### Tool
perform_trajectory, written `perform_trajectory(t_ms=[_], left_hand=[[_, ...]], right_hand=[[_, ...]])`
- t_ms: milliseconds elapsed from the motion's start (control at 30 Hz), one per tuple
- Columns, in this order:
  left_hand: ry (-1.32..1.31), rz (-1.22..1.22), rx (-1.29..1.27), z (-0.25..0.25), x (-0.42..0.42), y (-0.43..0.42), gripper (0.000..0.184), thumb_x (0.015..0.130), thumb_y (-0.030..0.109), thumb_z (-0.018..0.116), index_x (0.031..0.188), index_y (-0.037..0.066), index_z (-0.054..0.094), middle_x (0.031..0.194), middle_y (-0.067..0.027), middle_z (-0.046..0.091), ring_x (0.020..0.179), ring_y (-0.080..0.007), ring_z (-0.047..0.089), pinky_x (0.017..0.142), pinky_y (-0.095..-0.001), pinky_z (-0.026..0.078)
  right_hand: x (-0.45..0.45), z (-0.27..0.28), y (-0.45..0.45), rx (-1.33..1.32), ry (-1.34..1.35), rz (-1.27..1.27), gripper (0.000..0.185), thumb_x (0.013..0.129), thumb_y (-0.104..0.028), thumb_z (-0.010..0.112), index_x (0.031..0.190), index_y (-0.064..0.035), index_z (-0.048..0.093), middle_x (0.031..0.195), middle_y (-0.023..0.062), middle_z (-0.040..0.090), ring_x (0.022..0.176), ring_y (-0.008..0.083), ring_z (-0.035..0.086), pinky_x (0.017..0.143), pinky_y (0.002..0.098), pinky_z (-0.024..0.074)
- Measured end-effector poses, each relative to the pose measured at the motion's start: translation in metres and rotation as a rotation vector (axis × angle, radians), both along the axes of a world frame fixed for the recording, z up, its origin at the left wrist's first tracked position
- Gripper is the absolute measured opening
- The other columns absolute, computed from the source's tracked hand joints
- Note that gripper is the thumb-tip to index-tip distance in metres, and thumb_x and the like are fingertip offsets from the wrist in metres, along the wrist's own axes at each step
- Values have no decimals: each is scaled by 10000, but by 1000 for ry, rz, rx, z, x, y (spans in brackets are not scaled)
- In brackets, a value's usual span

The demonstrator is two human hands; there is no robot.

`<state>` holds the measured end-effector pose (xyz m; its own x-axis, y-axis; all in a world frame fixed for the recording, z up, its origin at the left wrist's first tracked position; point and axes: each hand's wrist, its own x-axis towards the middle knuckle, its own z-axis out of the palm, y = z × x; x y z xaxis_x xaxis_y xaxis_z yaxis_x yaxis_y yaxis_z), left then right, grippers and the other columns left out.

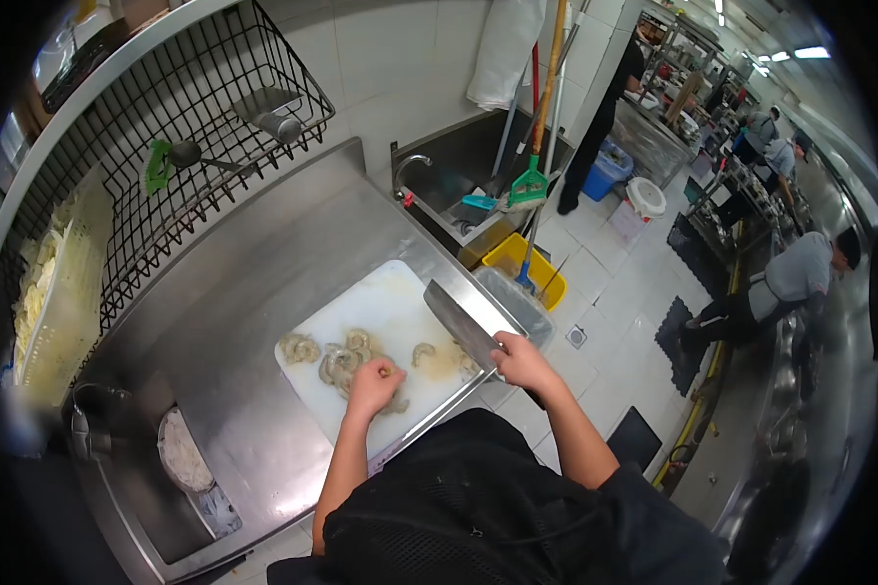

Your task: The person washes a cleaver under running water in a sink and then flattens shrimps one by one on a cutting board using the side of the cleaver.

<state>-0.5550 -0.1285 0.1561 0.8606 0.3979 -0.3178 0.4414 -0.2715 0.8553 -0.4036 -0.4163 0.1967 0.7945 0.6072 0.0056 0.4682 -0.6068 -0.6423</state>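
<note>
On the steel counter lies a white cutting board [390, 283] with several peeled shrimp [339, 363] in a pile on its left half. My left hand [373, 387] is closed at the right edge of that pile, its fingertips pinched; what they hold, if anything, is too small to make out. A wide-bladed cleaver [458, 325] is in my right hand [523, 367], which wraps round the handle over the board's right edge. The blade points up and to the left. One shrimp [423, 353] lies apart, between the pile and the blade.
Behind the counter is a sink [458, 156] with brooms and a yellow bucket [546, 283]. A black wire rack [195, 195] hangs at upper left, above another sink [146, 448]. Several people stand further off, one at a counter [800, 268] on the right.
</note>
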Motion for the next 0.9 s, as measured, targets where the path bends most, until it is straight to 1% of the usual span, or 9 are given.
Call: perform_trajectory(t_ms=[33,67,200,333,400,533,600,833,900], left_hand=[[7,9,-2,5,2,-6,211,829,201,782,936,22,748,728,-80,664,681,-172,620,642,-345,495],[60,-66,147,11,6,-10,201,829,202,758,915,20,748,750,-125,692,710,-254,653,681,-402,516],[227,-136,413,-1,34,-11,190,835,154,686,956,21,743,940,-215,730,868,-435,681,843,-516,539],[-36,20,692,-2,52,-14,266,847,100,658,1097,36,725,1100,-200,697,1007,-399,664,905,-496,532],[-146,-66,697,5,63,-22,353,848,60,643,1198,41,685,1173,-193,644,1120,-394,611,950,-485,512],[-134,-431,627,-17,70,-49,304,838,26,622,1138,27,675,1108,-183,644,1115,-399,592,941,-490,504],[-93,-312,652,-24,71,-60,200,828,1,609,1023,17,647,1062,-184,632,1056,-399,595,912,-495,505],[18,-213,417,-8,79,-72,123,828,-10,642,938,24,601,1040,-182,620,1008,-398,592,879,-490,501],[-225,-214,564,-5,81,-77,150,840,24,682,975,21,616,1000,-185,630,999,-396,602,892,-472,497]], right_hand=[[-7,18,-3,22,266,-74,181,987,-137,598,1085,14,616,743,81,611,598,147,580,514,330,471],[-11,26,-5,44,531,-151,168,986,-130,596,1070,13,619,727,74,605,584,140,570,503,320,458],[-14,0,-35,102,537,-148,151,987,-121,584,1058,9,609,699,56,589,553,128,547,485,307,434],[-23,11,-60,144,528,-180,172,988,-121,595,1103,7,595,708,47,585,568,124,549,503,309,447],[-21,5,-72,160,537,-182,192,989,-124,600,1128,8,594,718,46,588,584,123,553,513,309,453],[-30,-10,-89,213,468,-192,181,993,-126,604,1121,2,601,749,50,600,639,124,565,539,306,462],[-35,-4,-96,191,554,-238,251,949,-160,625,1138,5,625,926,259,661,897,426,650,807,463,505],[-45,-20,-107,143,625,-268,285,951,-177,631,1196,-31,627,975,256,681,963,443,659,833,489,504],[-42,-17,-105,106,570,-180,323,946,-173,631,1245,-50,616,1039,257,693,1015,448,658,867,481,514]])
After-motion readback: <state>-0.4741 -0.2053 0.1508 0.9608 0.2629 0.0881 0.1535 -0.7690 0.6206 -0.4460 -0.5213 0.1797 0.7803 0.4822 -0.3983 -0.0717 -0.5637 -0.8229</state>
